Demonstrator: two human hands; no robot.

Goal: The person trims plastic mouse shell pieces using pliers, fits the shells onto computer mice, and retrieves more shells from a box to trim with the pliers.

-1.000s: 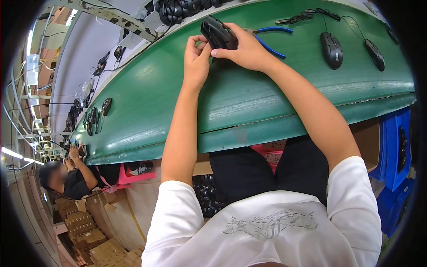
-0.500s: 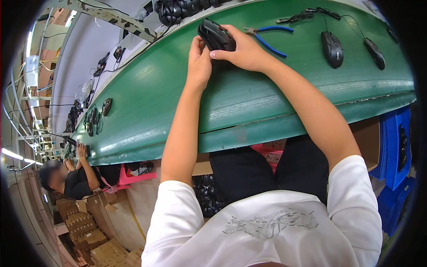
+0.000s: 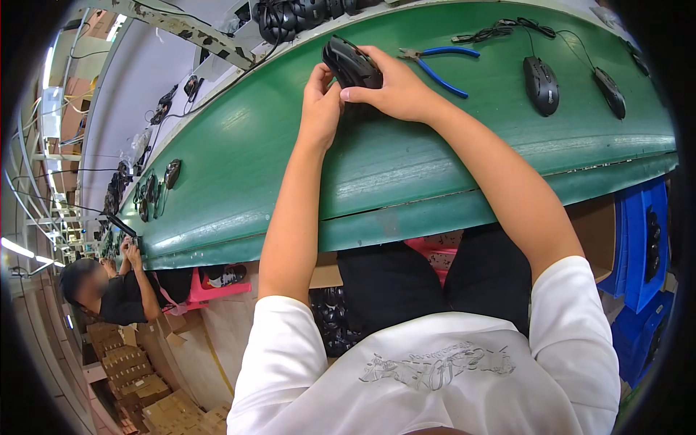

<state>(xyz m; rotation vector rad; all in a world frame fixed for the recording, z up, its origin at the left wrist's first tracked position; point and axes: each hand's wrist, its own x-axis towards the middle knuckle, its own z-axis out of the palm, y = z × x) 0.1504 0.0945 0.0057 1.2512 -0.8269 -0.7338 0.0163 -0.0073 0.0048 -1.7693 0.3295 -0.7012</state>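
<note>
A black computer mouse (image 3: 351, 64) is raised above the green work surface, tilted, between my two hands. My left hand (image 3: 322, 100) is closed around its lower left side. On the other side, the fingers of my right hand (image 3: 391, 85) wrap over the mouse, with the thumb pressed along its near edge. Palms and fingers hide parts of the mouse. Just right of my right hand lie pliers with blue handles (image 3: 444, 67), their jaws pointing left.
Two more mice, a larger one (image 3: 541, 85) and a narrower one (image 3: 610, 93), lie at the right with bundled cables. Other mice (image 3: 172, 174) sit far left, near a co-worker (image 3: 119, 290). Blue crates (image 3: 632, 250) stand below the green table (image 3: 406, 163) at right.
Both hands still hold the mouse, which has turned slightly. The view has shifted a little. At the far left, the co-worker's hands have come closer together.
</note>
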